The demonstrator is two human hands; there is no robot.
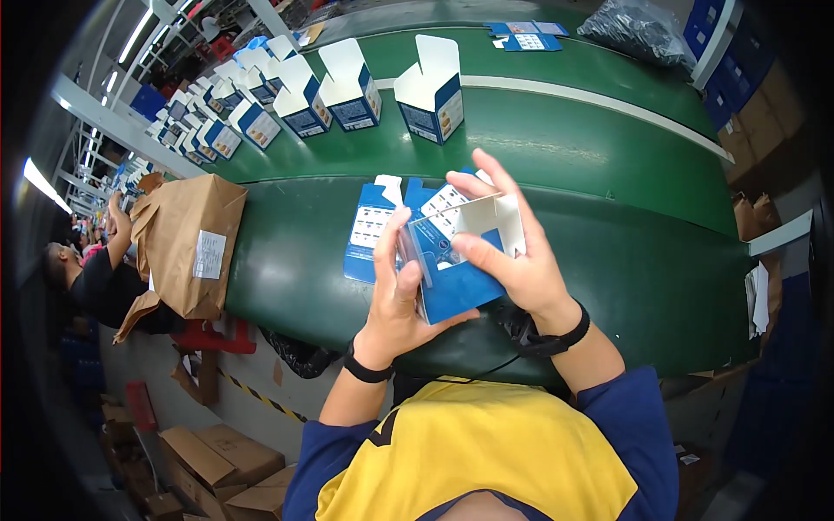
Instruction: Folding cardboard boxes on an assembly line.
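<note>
Between my two hands is a small blue carton [465, 291] with a white inside, tilted, its open end towards the upper right. My left hand [395, 300] grips its left side, with fingers spread along the edge and underneath. My right hand [521, 256] holds the right side, thumb on the front edge and fingers behind a white flap. Just beyond it, flattened blue-and-white cartons [369, 234] lie on the green work surface [287, 260]; the held carton and my hands partly hide them. Each wrist wears a black band.
Opened cartons [432, 104] stand in rows on the green conveyor [539, 122], running back to the left. A large brown paper bag [195, 252] stands at the left edge. Farther off are a grey plastic bag [638, 35] and flat cartons [528, 39]. Another person [95, 278] works at far left.
</note>
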